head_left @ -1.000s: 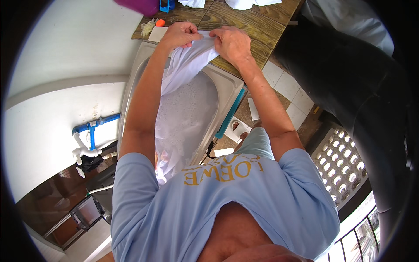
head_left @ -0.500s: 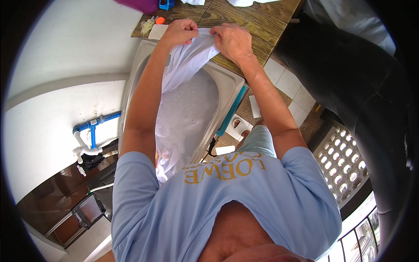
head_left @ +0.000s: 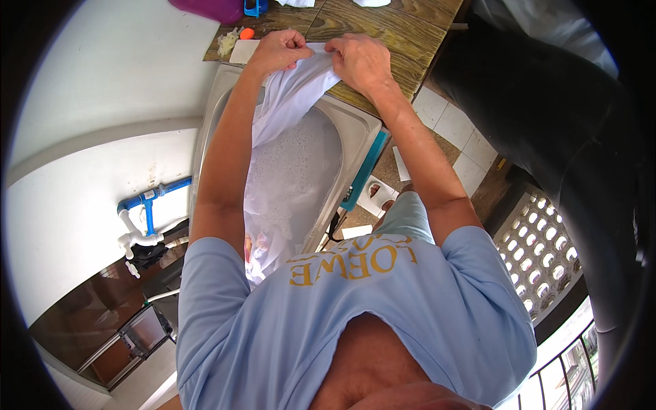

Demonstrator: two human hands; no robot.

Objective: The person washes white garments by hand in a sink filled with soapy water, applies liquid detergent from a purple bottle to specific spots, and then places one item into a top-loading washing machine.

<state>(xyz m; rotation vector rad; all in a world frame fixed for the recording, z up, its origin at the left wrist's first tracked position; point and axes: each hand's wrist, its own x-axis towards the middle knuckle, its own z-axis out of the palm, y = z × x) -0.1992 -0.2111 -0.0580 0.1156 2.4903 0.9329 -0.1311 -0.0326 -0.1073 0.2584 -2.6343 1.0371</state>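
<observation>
A wet white cloth [head_left: 290, 96] is stretched between my hands at the far end of a pale sink [head_left: 352, 123]. Its upper edge lies over the wooden-look counter, while the rest trails down into sudsy water [head_left: 290, 154]. My left hand [head_left: 279, 52] pinches the cloth's edge on the left. On the right, my right hand [head_left: 362, 61] grips the same edge, fingertips turned inward. What the cloth is, garment or plain piece, I cannot tell. More white fabric [head_left: 263, 256] soaks at the sink's near end, partly hidden by my shirt.
The brown counter [head_left: 383, 34] holds an orange round thing [head_left: 247, 33], a pale scrap of netting [head_left: 227, 44], a purple container [head_left: 208, 8] and a blue plastic item [head_left: 255, 7]. Blue and white pipes [head_left: 150, 198] run along the left wall. A large black covered thing [head_left: 547, 116] stands at right.
Both hands keep their hold on the cloth, shifting only very slightly. The whole view has moved a little.
</observation>
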